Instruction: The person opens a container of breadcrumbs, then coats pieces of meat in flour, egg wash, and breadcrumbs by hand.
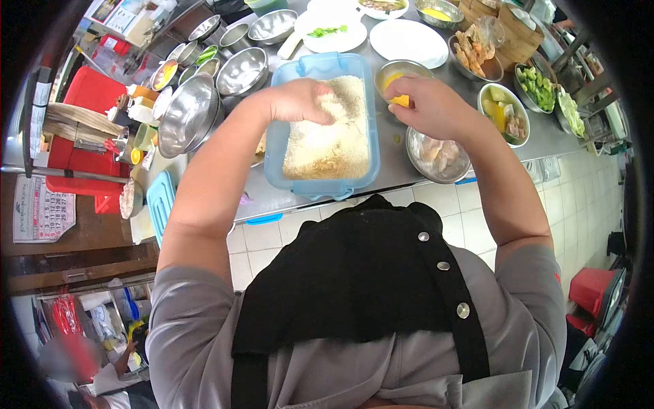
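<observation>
Rectangular plastic tub (275, 153), long axis running near-to-far, grainy crumbs (323, 150) inside, left hand (301, 102) curled over them, right hand (434, 108) above round metal bowl (403, 67), both grips indeterminable.

PLACE: working kitchen | steel worktop (392, 162) | metal bowls (243, 71) | cut greens (535, 86) | 1 crumb-filled tub (374, 140) | black apron (347, 286)

Grey short-sleeved shirt (187, 334), the sleeves ending well behind the bare left hand (305, 102) and right hand (436, 109), with a small red marking (557, 277) on the right-hand sleeve (528, 290). Black apron (340, 279) over it, below and between the hands; wide black straps, three round silver snaps (443, 266) in a row on the right-hand side, grey flap (497, 391) lower down same side
</observation>
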Tool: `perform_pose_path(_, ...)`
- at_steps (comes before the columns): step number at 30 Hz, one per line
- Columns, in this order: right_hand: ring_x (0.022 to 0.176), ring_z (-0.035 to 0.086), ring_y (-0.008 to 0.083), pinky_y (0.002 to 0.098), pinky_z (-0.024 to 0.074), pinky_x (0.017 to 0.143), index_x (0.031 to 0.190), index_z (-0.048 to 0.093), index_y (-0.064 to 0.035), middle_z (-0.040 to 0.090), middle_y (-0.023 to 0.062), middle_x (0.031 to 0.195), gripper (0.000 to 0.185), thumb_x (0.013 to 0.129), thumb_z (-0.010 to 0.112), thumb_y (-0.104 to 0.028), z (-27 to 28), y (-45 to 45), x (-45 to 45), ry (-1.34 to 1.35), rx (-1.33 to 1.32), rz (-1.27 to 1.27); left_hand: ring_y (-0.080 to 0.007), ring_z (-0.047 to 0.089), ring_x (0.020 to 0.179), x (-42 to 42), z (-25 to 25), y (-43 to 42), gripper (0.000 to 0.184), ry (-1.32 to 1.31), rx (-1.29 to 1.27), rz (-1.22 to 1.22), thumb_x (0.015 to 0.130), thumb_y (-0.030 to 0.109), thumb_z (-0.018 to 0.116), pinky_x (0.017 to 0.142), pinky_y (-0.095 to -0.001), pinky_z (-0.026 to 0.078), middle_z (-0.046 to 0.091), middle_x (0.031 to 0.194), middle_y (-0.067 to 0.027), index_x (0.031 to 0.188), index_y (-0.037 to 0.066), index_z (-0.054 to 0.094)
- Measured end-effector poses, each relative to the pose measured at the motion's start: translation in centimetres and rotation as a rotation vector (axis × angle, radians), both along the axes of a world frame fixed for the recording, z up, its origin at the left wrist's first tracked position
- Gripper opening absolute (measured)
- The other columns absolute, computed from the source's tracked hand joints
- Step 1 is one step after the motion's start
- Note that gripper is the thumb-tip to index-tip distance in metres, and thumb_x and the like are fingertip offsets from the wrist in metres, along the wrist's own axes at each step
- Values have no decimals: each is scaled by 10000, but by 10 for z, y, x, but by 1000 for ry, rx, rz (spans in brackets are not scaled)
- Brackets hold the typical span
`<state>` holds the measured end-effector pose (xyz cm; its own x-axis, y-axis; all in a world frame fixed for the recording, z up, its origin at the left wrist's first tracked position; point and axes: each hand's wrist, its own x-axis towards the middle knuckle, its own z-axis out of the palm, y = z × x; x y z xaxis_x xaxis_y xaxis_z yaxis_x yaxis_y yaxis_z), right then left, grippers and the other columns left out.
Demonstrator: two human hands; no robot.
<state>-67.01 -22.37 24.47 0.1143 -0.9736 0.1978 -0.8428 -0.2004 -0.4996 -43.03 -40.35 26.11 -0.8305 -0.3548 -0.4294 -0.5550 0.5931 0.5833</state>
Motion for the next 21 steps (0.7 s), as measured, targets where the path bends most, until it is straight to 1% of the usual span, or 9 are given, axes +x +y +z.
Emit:
perform_pose_path(3,849,649,264,363,522,764,1111,653,-63,649,123,1064,227,906,675,-158,2,-1,0,12,12,6,-261,666,976,-3,40,20,495,68,-196,53,798,274,758,905,-343,510,702,1060,-164,1202,16,637)
perform_pose_path(4,850,650,266,365,523,766,1110,653,-62,649,124,1065,227,905,675,-158,2,-2,1,13,14,8,-317,673,1004,-1,39,23,525,147,-386,46,787,282,769,914,-379,517,697,1071,-211,1216,16,624)
perform_pose_path(7,850,654,274,372,525,772,1105,652,-59,648,128,1069,226,903,675,-158,-1,-2,0,31,4,22,-344,664,1080,7,40,51,586,101,-484,-9,757,286,812,965,-413,509,683,1121,-242,1247,29,619)
perform_pose_path(8,848,656,277,375,526,774,1103,651,-58,648,129,1070,226,902,674,-159,-4,-3,-1,48,-9,32,-359,648,1124,13,42,59,667,61,-452,-37,743,294,829,991,-413,505,669,1166,-249,1294,8,584)
perform_pose_path(11,844,658,286,384,530,780,1095,653,-56,651,133,1072,221,903,669,-164,-1,-1,-2,42,21,17,-388,589,1218,23,22,71,791,-272,-456,39,730,223,831,1064,-403,456,611,1288,-264,1397,-31,490)
perform_pose_path(12,842,659,289,387,531,782,1092,654,-56,652,135,1072,219,904,667,-166,1,1,-1,30,46,8,-395,584,1225,23,12,75,809,-286,-466,-5,725,187,826,1069,-408,454,610,1290,-271,1407,-55,464)
perform_pose_path(15,843,660,291,390,533,782,1090,655,-58,658,140,1071,215,909,660,-175,1,3,0,31,43,23,-396,597,1206,21,-35,67,769,-199,-471,126,728,157,812,1040,-412,475,616,1272,-282,1395,-43,486)
perform_pose_path(18,845,662,295,394,533,784,1090,655,-54,663,144,1066,218,911,657,-178,-2,4,1,52,54,21,-390,631,1153,15,-37,54,722,-237,-371,157,728,127,799,993,-409,501,649,1209,-277,1367,-43,511)
perform_pose_path(21,847,664,297,400,533,782,1089,653,-45,661,147,1058,219,912,654,-172,-3,8,-1,19,44,23,-325,679,1038,20,-15,45,615,-137,-269,219,772,166,772,906,-397,529,687,1123,-238,1314,-30,556)
